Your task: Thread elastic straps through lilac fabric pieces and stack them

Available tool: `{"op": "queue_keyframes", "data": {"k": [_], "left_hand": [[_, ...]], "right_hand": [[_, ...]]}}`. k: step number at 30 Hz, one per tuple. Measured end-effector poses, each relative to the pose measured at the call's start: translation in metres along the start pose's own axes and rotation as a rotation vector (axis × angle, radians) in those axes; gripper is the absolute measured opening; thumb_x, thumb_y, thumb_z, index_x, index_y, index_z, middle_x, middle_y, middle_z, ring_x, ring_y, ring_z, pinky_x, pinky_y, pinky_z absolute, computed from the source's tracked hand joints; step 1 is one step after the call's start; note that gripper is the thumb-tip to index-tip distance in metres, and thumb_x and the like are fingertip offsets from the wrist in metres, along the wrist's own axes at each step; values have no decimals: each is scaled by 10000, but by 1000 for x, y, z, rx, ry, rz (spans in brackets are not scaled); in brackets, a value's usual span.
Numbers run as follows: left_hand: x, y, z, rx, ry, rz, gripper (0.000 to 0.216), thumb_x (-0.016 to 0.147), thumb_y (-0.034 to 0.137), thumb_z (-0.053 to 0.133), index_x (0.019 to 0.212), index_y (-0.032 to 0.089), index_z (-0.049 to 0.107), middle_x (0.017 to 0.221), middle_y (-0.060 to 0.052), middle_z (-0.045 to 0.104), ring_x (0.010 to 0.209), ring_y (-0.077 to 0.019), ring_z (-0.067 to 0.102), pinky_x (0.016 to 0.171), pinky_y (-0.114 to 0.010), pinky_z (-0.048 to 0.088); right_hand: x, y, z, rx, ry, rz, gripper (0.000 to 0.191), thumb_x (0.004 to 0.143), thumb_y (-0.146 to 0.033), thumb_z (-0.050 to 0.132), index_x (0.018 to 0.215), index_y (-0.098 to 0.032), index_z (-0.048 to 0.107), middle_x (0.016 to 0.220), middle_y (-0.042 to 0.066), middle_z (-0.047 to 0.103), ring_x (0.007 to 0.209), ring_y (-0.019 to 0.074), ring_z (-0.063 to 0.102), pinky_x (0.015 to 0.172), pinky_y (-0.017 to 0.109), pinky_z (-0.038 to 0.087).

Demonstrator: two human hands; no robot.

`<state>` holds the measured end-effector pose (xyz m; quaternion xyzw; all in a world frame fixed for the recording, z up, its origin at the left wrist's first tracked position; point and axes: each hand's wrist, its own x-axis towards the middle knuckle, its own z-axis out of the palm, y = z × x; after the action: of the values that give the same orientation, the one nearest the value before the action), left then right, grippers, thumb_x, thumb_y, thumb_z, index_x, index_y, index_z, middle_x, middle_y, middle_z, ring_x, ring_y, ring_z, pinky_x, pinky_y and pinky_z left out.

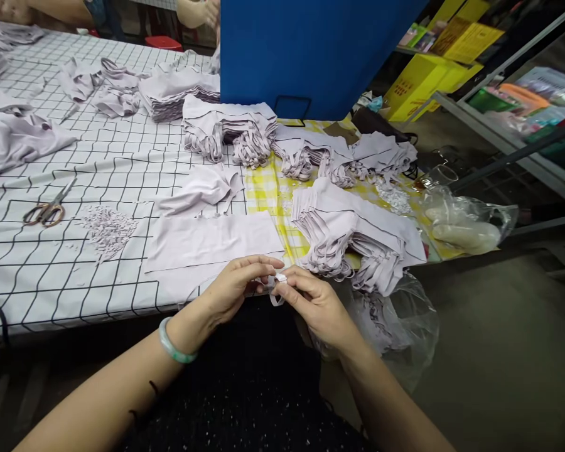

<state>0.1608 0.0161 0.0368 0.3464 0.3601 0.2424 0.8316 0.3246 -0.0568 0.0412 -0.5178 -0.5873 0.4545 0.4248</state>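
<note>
Pale strip: held up between both hands at the near edge of the table, in front of the dark clothing of the wearer; a small loop is seen hanging below the fingertips.
White bit at the top: gripped just above the loop; whether it is one piece with the strip cannot be told, as much is covered by the fingers.
Left hand: thumb and fingers are brought together at the left side of the strip; the exact pinch is partly hidden.
Right hand: thumb and forefinger are clamped on the strip from the right, the other fingers being curled behind.
Weight and feel: judged very light, soft and limp; little stiffness is to be expected, so twisting or folding is easily caused.
Grip: best taken with fingertips only, close to the ends or the joined part, so that the loop is left free and flat; hard pulling is better avoided, since stretching seems possible.
Flat panel: laid on the table just beyond the left hand, thin and easily creased; by its corners it is best lifted.
Stacked pieces: piled near the right hand, straps bunched at the ends; tangling is likely if straps are grasped.
</note>
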Motion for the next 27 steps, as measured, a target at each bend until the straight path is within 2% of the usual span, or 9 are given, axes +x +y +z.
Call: {"op": "queue_keyframes", "data": {"k": [2, 5, 8, 10, 13, 15, 20, 23, 27], "left_hand": [[-3, -3, -1, -69, 60, 22, 352, 713, 269, 762, 1043, 165, 693, 857, -19, 633, 736, -113, 556, 697, -246, 443], [-14, -16, -1, 27, 163, 121, 243, 770, 368, 747, 907, 178, 682, 822, -1, 626, 702, -106, 530, 678, -249, 433], [-22, -23, 3, 190, 56, 122, 353, 835, 505, 661, 778, 157, 690, 749, -14, 605, 703, -125, 501, 652, -259, 405], [-23, -23, 6, 222, 1, 130, 342, 824, 499, 678, 791, 160, 704, 761, -17, 610, 741, -137, 504, 692, -267, 409], [-22, -25, 10, 179, -6, 151, 326, 843, 475, 669, 770, 159, 703, 770, -20, 628, 769, -142, 517, 743, -274, 422], [-21, -28, 10, 139, -42, 162, 331, 883, 479, 627, 821, 166, 717, 828, -31, 659, 812, -151, 546, 778, -283, 438], [-21, -42, 4, 294, -83, 213, 332, 883, 456, 641, 750, 154, 679, 773, -22, 638, 806, -156, 565, 811, -291, 445], [-19, -51, 0, 462, -37, 309, 325, 909, 426, 595, 765, 151, 690, 746, -23, 619, 749, -153, 552, 761, -295, 441], [-14, -62, -2, 686, 22, 487, 246, 916, 334, 573, 815, 168, 723, 782, -54, 641, 783, -179, 578, 773, -326, 459]], "right_hand": [[-6, 3, 4, -25, 11, 6, 189, 962, -324, 592, 888, -235, 742, 918, 31, 655, 889, 163, 618, 849, 304, 492], [-14, 9, 8, -118, 89, -24, 176, 955, -328, 602, 987, -288, 770, 1088, 52, 687, 1062, 208, 606, 973, 375, 470], [-19, 14, 12, -266, 197, -100, 169, 936, -311, 626, 989, -338, 784, 1283, 50, 646, 1247, 253, 505, 1104, 477, 369], [-20, 17, 16, -309, 232, -130, 180, 927, -295, 631, 1001, -358, 782, 1379, 31, 597, 1311, 265, 449, 1148, 517, 312], [-22, 18, 23, -186, 231, -61, 201, 923, -297, 631, 1059, -355, 767, 1491, 3, 507, 1407, 256, 361, 1210, 508, 210], [-23, 17, 27, 48, 194, 61, 223, 917, -329, 636, 1107, -330, 751, 1529, 7, 463, 1421, 254, 361, 1205, 470, 241], [-16, 15, 29, 663, 199, 312, 334, 875, -501, 609, 1045, -255, 758, 1398, 64, 590, 1171, 272, 579, 879, 380, 516], [-6, 17, 26, 687, 327, 384, 342, 834, -547, 665, 874, -221, 763, 1235, 76, 677, 1057, 241, 606, 813, 348, 504], [5, 17, 22, 544, 481, 337, 284, 782, -502, 752, 829, -222, 749, 1159, 51, 690, 1139, 227, 569, 955, 347, 447]]}}
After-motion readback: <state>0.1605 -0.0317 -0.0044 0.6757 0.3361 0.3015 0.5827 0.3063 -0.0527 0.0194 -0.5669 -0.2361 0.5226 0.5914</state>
